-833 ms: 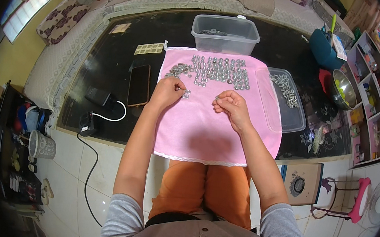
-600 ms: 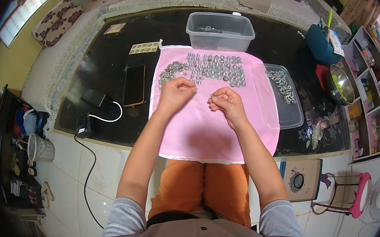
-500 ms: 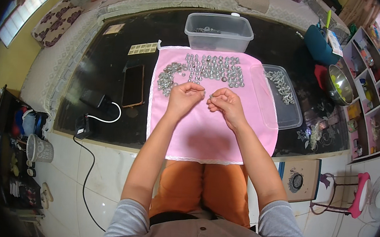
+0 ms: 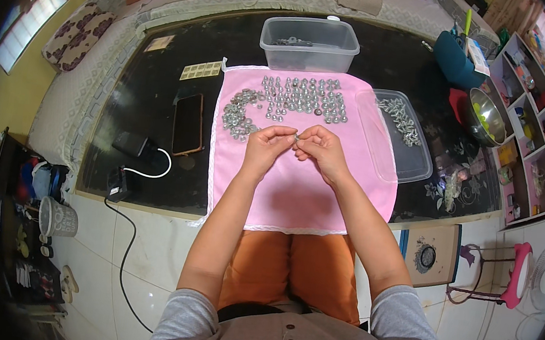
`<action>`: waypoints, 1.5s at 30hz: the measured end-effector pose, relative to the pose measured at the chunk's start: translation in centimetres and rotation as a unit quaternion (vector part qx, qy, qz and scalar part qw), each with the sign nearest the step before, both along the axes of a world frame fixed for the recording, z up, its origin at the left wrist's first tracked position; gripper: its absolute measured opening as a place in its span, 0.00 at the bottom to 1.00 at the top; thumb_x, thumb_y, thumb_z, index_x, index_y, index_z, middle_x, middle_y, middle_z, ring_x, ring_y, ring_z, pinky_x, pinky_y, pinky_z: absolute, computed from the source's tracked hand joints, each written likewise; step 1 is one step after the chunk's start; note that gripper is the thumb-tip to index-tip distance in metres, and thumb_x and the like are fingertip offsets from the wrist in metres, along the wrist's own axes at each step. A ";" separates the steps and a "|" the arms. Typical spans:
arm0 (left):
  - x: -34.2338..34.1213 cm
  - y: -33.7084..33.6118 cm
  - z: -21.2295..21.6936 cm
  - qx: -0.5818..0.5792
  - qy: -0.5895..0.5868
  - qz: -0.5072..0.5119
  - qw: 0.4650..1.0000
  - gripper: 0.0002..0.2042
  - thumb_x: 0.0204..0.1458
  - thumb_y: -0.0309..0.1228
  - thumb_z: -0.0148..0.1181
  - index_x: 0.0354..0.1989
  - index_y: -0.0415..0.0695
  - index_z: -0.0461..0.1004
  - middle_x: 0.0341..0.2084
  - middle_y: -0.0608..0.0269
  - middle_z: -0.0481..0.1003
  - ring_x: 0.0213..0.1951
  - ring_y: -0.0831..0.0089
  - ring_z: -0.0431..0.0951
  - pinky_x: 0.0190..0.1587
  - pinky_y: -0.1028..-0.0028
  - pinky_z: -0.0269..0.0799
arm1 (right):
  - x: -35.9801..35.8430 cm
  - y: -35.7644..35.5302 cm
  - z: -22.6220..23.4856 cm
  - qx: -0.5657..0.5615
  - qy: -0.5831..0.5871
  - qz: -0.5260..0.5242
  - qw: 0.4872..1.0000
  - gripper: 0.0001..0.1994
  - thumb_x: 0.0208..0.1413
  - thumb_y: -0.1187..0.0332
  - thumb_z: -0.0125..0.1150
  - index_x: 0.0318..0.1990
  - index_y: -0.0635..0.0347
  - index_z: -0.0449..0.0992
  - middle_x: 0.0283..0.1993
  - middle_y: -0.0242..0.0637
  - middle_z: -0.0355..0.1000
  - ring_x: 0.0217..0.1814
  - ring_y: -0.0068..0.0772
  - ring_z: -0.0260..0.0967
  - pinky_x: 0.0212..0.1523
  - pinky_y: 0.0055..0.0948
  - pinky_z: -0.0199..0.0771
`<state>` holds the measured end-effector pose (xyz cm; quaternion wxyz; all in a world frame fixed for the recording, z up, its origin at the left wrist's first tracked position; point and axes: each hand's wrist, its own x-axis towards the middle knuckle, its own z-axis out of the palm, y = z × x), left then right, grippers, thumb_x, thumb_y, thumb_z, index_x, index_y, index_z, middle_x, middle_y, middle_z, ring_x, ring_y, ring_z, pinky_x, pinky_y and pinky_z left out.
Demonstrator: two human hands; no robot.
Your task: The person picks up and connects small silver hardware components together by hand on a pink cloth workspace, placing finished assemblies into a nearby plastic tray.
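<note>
Together, the left hand [image 4: 267, 144] and right hand [image 4: 321, 147] pinch one small silvery metal piece [image 4: 296, 135] above the pink cloth [image 4: 297, 192]; rows of similar pieces [image 4: 296, 99] lie at twelve o'clock.

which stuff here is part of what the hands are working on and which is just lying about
In use:
- left hand and right hand, pinching a small metal piece together
- rows of small metal pieces
- pink cloth
- clear tub
- clear lid with more pieces

Lying about:
- phone
- charger and cable
- steel bowl
- mug
</note>
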<state>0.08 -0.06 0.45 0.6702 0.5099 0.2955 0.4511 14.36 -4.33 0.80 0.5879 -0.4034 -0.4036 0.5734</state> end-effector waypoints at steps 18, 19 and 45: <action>-0.3 0.3 0.2 -0.021 0.003 -0.035 0.999 0.07 0.42 0.19 0.55 0.32 0.34 0.70 0.27 0.57 0.73 0.30 0.76 0.73 0.35 0.79 0.71 | 0.2 0.0 0.0 0.001 -0.002 -0.004 1.000 0.04 0.48 0.74 0.52 0.31 0.65 0.66 0.25 0.37 0.68 0.24 0.23 0.66 0.25 0.18 0.67; -0.3 0.3 0.1 -0.021 0.003 -0.035 0.999 0.07 0.42 0.19 0.55 0.32 0.34 0.70 0.27 0.57 0.73 0.30 0.76 0.73 0.35 0.79 0.71 | 0.2 0.0 0.0 -0.003 -0.004 0.000 1.000 0.05 0.49 0.73 0.51 0.30 0.65 0.66 0.24 0.37 0.68 0.24 0.23 0.65 0.24 0.18 0.67; 0.0 0.3 0.0 0.047 -0.035 0.000 0.998 0.09 0.41 0.17 0.55 0.33 0.35 0.71 0.29 0.63 0.71 0.32 0.78 0.71 0.36 0.82 0.68 | 0.2 0.1 0.4 -0.039 -0.020 0.007 0.999 0.06 0.49 0.73 0.50 0.31 0.68 0.68 0.25 0.40 0.69 0.24 0.25 0.66 0.24 0.19 0.68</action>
